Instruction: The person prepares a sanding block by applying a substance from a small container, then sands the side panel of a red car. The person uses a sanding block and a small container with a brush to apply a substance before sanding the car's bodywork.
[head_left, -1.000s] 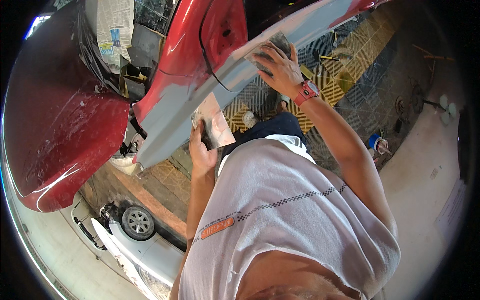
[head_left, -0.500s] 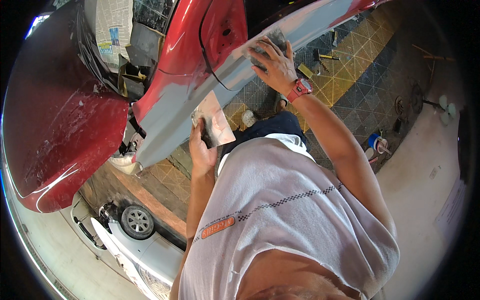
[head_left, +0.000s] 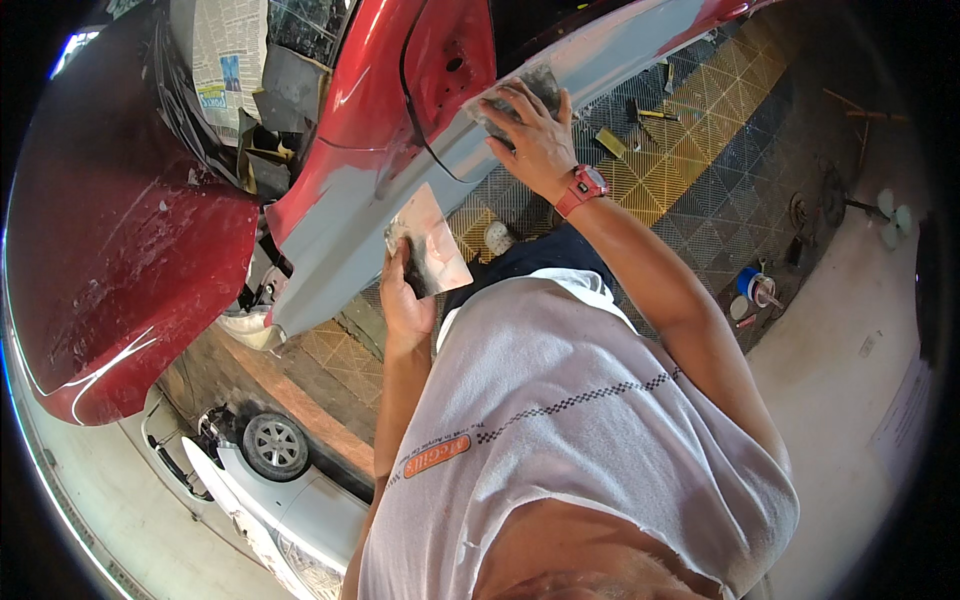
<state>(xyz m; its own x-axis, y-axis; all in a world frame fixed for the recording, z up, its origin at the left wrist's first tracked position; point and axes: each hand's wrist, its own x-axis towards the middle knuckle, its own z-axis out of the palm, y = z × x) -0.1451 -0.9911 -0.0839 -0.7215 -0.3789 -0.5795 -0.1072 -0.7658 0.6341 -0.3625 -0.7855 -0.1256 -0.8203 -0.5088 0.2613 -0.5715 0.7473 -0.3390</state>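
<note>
My right hand (head_left: pixel 540 145), with a red watch at the wrist, lies with fingers spread over a thin, dark-smudged grey sheet (head_left: pixel 543 84) that looks like sandpaper. It presses this sheet against the grey-coated lower edge (head_left: pixel 365 230) of a red car body (head_left: pixel 375 85). The palm side and most of the sheet are hidden. Lower and to the left, my left hand (head_left: pixel 408 305) grips a pale rectangular board (head_left: pixel 440 245) with pinkish and black smears. Its thumb is on the smeared face. The board is held up beside the grey edge.
A red body panel (head_left: pixel 120 230) fills the left side. Newspaper (head_left: pixel 228 60) covers part of the car. On the patterned floor mat lie a yellow block (head_left: pixel 610 141) and a yellow-handled tool (head_left: pixel 658 115). A blue-and-white tub (head_left: pixel 747 281) stands right; a white car (head_left: pixel 290 490) is lower left.
My right hand has slid slightly left along the grey edge, carrying the dark-smudged sheet with it. My left hand and the board have hardly moved.
</note>
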